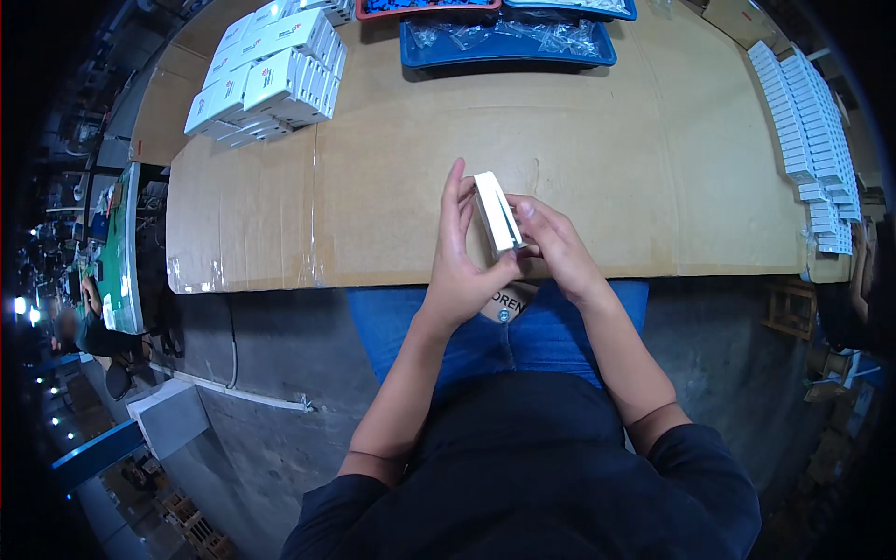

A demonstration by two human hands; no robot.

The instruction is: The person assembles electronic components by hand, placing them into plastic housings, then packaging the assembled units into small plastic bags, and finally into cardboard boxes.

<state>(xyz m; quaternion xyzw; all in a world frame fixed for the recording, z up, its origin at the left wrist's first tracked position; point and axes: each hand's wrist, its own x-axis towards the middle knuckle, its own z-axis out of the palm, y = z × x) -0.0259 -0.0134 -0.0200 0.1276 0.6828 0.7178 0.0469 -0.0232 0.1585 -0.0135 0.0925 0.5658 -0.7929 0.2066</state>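
Hands, the left hand (459, 275) and the right hand (562, 254), are clamped on a small white rectangular box (493, 210), which is held between them above the brown cardboard-covered desk (401, 187), near its front edge. The box is tilted, with a narrow side turned upward, and a dark slit can be seen along its right part. Its near end is met by the left thumb, while its right side is gripped by the right fingers; the fingertips behind it are partly hidden. At the far left of the desk, white cartons (271, 79) are stacked. At the far edge, clear plastic bags (551, 39) are held in a blue plastic tray (509, 63), behind which a red plastic tray (429, 11) is filled with small blue pieces. At the right, slim white boxes (789, 121) are piled in columns.
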